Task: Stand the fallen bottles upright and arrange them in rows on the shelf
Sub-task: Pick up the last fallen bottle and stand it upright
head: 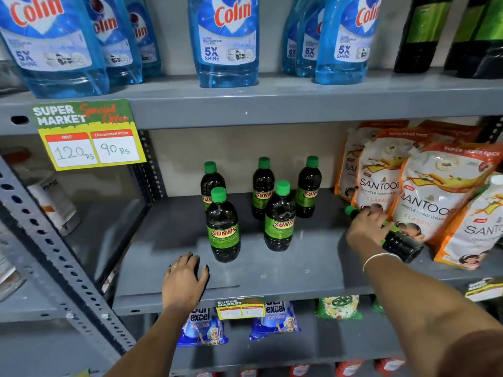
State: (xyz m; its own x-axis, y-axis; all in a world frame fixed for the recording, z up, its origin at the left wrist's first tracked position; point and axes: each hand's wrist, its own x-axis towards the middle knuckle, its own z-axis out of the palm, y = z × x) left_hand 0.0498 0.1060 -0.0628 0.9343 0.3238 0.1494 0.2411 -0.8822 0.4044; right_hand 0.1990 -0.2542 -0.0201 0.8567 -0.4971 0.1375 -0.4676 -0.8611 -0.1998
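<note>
Several dark Sunny bottles with green caps stand upright on the grey middle shelf: three at the back, such as the rear right bottle, and two in front, the front left bottle and the front right bottle. One more dark bottle lies on its side at the right, its green cap pointing toward the back. My right hand is closed over this fallen bottle's middle. My left hand rests flat near the shelf's front edge with fingers spread, holding nothing.
White and orange Santoor pouches lean at the right, just behind the fallen bottle. Blue Colin bottles fill the shelf above. A yellow price tag hangs at upper left. Surf Excel packets sit on the shelf below.
</note>
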